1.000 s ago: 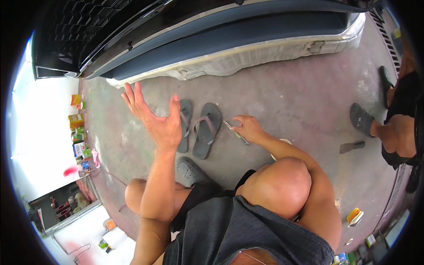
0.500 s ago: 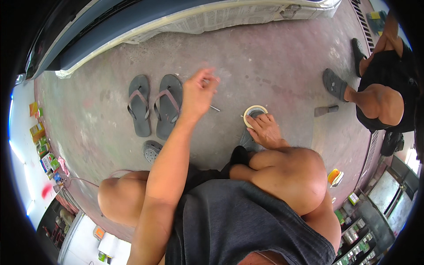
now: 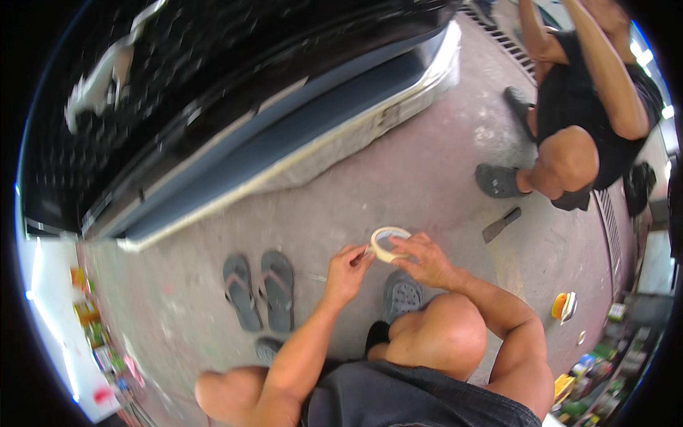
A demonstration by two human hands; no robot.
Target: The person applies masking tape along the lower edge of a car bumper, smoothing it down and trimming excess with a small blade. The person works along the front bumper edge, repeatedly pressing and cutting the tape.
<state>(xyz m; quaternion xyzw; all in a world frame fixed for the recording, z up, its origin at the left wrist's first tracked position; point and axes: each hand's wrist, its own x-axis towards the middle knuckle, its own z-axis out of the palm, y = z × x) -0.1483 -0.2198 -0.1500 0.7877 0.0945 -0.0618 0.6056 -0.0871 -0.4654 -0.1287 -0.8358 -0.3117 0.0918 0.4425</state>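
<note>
A roll of pale masking tape (image 3: 376,249) is held off the floor in front of me, tilted so its round opening shows. My right hand (image 3: 429,262) is closed on the roll's right side, fingers over the rim. At the roll's left edge, my left hand (image 3: 346,274) is pinched, its fingertips meeting the tape; the exact bit between them is too small to make out. Below the roll is my right foot in a grey clog (image 3: 403,295).
A dark car with a lower edge masked in paper (image 3: 356,149) fills the upper left. Flip-flops (image 3: 277,288) lie left of my left hand. A scraper (image 3: 502,225) lies on the floor near a crouching person (image 3: 569,160) at right. Cans and bottles line the lower right.
My right hand has lifted the tape roll from beside my right foot. My left hand has come over to the roll and pinched at its edge. The view has swung toward the car.
</note>
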